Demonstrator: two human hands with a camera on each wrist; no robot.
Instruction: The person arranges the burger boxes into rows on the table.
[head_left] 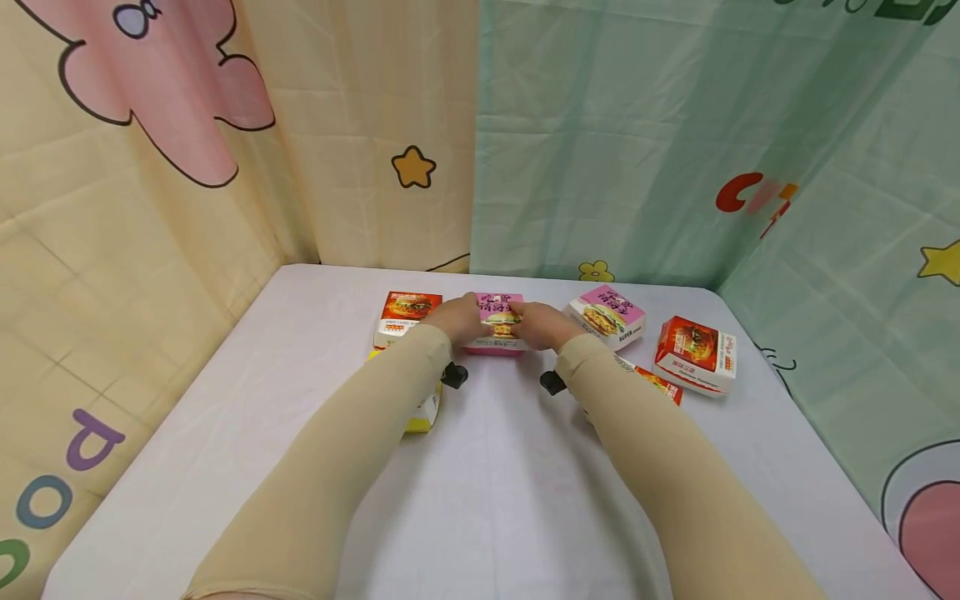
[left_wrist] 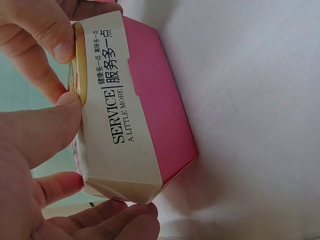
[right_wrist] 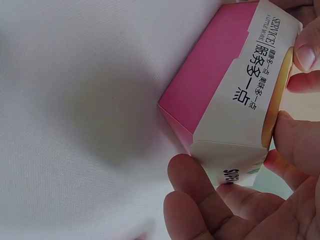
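A pink and white paper burger box [head_left: 497, 310] sits at the back middle of the white table [head_left: 487, 467], between both hands. My left hand [head_left: 453, 318] grips its left end, with the thumb on the top edge and fingers round the side. At the right end, my right hand [head_left: 543, 325] holds it the same way, its thumb also on top. In the left wrist view the box's front [left_wrist: 115, 100] reads "SERVICE A LITTLE MORE" above a pink base. The right wrist view has fingers [right_wrist: 192, 182] against the box's white end panel.
Left of the hands stands a red burger box [head_left: 408, 308]; a yellow-edged box [head_left: 427, 410] is partly behind the left forearm. To the right are another pink box [head_left: 607, 315], a red box [head_left: 693, 354] and a box [head_left: 667, 387] half hidden by the right forearm. Curtains [head_left: 600, 150] border the table.
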